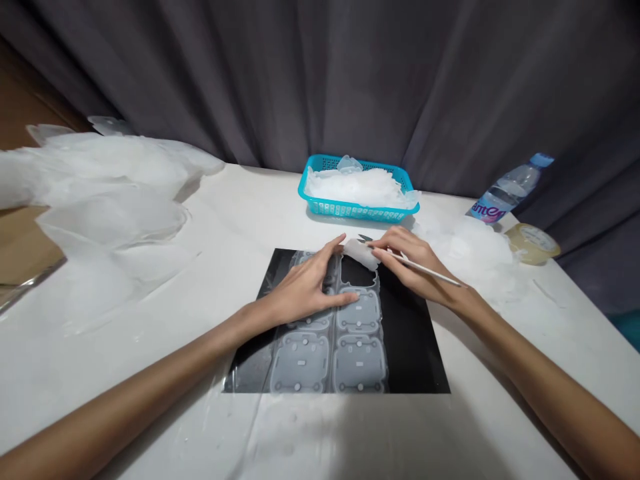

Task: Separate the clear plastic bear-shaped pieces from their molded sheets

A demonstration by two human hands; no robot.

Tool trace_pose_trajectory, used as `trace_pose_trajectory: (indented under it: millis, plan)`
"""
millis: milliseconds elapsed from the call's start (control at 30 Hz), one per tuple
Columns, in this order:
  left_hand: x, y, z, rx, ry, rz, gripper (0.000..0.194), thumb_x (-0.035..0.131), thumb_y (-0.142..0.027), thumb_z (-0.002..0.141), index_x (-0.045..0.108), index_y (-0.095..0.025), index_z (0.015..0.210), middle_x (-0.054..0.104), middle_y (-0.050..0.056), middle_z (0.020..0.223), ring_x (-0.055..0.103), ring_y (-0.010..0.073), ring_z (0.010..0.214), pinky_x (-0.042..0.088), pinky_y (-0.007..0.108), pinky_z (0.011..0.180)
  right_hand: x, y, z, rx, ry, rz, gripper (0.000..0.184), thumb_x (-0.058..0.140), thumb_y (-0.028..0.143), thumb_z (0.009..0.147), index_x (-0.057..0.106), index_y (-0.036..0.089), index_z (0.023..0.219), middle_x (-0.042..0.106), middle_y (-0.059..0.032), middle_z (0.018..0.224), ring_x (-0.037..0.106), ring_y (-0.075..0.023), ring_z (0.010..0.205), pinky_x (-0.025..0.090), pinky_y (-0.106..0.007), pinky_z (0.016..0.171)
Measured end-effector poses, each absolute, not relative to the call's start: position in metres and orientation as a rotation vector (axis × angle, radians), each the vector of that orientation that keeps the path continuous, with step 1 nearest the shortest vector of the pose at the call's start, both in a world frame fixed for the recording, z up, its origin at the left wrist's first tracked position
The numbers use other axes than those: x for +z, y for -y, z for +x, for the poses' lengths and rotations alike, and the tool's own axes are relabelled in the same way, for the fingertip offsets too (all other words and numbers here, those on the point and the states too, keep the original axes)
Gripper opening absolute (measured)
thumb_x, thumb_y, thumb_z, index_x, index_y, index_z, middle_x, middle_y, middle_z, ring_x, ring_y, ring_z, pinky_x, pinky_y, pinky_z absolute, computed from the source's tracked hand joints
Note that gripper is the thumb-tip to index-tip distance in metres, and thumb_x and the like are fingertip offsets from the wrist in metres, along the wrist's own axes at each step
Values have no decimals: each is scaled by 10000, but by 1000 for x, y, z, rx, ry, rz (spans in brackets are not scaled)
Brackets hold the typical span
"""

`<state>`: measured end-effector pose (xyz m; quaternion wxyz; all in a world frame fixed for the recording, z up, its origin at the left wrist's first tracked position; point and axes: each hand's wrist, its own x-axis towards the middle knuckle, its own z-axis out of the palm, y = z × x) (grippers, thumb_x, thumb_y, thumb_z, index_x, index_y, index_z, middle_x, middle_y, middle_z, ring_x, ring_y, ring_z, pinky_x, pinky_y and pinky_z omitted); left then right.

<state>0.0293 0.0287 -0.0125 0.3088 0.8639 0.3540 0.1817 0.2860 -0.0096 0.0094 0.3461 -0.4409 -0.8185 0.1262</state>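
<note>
A translucent sheet of rounded rectangular pieces (360, 363) lies on a black mat (410, 340). My left hand (307, 287) rests on the sheet, thumb and fingers spread apart, partly covering it. Near the mat's far edge, my right hand (407, 257) is closed around a thin white stick (430, 271) that slants back over the wrist. At its fingertips is a loose translucent piece (361, 253), lifted and tilted above a dark opening (357, 273) in the sheet. Whether the fingers pinch this piece too, I cannot tell. A small dark pointed thing (365, 237) shows just beyond it.
Behind the mat stands a blue plastic basket (360, 212) heaped with translucent pieces. White film scraps (465, 250) lie at right, near a water bottle (510, 190) and a tape roll (534, 243). A large pile of translucent sheets (115, 173) covers the left, beside cardboard (27, 247).
</note>
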Motion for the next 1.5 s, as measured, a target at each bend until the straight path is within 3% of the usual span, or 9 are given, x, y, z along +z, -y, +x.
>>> trace_pose_trajectory:
  millis: [100, 133, 200, 300, 400, 500, 767, 900, 1500]
  plan:
    - [-8, -28, 35, 786, -858, 2199, 518, 650, -501, 989, 555, -237, 1425, 673, 91, 1385, 651, 263, 1260, 508, 419, 1089, 19, 25, 271, 337, 2237, -1054, 249, 503, 328, 1076, 660, 241, 1248, 692, -78, 1048, 624, -253, 1008, 502, -419, 924]
    - [-7, -28, 36, 838, -809, 2210, 341, 615, -439, 1022, 647, -225, 1287, 718, 73, 1285, 680, 239, 1184, 522, 395, 1053, 21, 30, 268, 409, 2245, -1049, 280, 507, 327, 1073, 631, 250, 1313, 694, -71, 1044, 635, -242, 981, 512, -408, 907]
    - [-6, -27, 34, 845, -718, 2284, 206, 576, -354, 1052, 710, -208, 1107, 755, 57, 1147, 698, 219, 1092, 532, 377, 1000, 22, 37, 265, 643, 2167, -1080, 351, 518, 334, 1067, 552, 269, 1411, 671, -30, 934, 634, -196, 822, 531, -345, 783]
    - [-8, -25, 30, 825, -600, 2429, 175, 559, -267, 1060, 707, -200, 1126, 758, 63, 1137, 688, 221, 1110, 516, 392, 1009, 16, 45, 266, 798, 1860, -1167, 302, 536, 354, 1056, 545, 266, 1345, 595, 18, 792, 554, -149, 641, 481, -273, 607]
    - [-10, -24, 27, 881, -511, 2522, 173, 550, -198, 1056, 701, -194, 1141, 755, 73, 1140, 690, 218, 1110, 515, 392, 995, -1, 45, 270, 479, 1638, -1227, 149, 517, 324, 1062, 621, 243, 1131, 672, -26, 912, 639, -175, 786, 528, -298, 719]
    - [-12, -24, 28, 965, -487, 2534, 141, 592, -160, 1035, 702, -177, 1121, 758, 75, 1122, 698, 210, 1077, 523, 375, 961, -21, 41, 272, 193, 1819, -1161, 172, 488, 243, 1065, 656, 224, 1098, 715, -64, 1016, 696, -215, 978, 551, -350, 886]
    - [-11, -26, 29, 1007, -456, 2483, 115, 636, -156, 1013, 709, -169, 1101, 763, 78, 1081, 703, 209, 1044, 531, 364, 945, -29, 41, 269, -204, 2125, -1006, 151, 647, 238, 1010, 646, 174, 1147, 733, -79, 921, 704, -203, 819, 560, -306, 729]
    - [-11, -26, 31, 1020, -441, 2444, 103, 665, -182, 1001, 729, -167, 1080, 768, 80, 1065, 713, 206, 1017, 544, 358, 928, -25, 43, 267, -251, 2163, -972, 154, 658, 272, 1013, 655, 160, 1119, 708, -59, 846, 686, -182, 767, 548, -284, 691]
    - [-7, -22, 32, 949, -465, 2397, 100, 656, -240, 1017, 725, -170, 999, 745, 63, 953, 689, 190, 907, 531, 339, 870, -25, 43, 266, -147, 2131, -953, 123, 565, 113, 1026, 638, 149, 1118, 718, -79, 904, 687, -178, 778, 567, -291, 717]
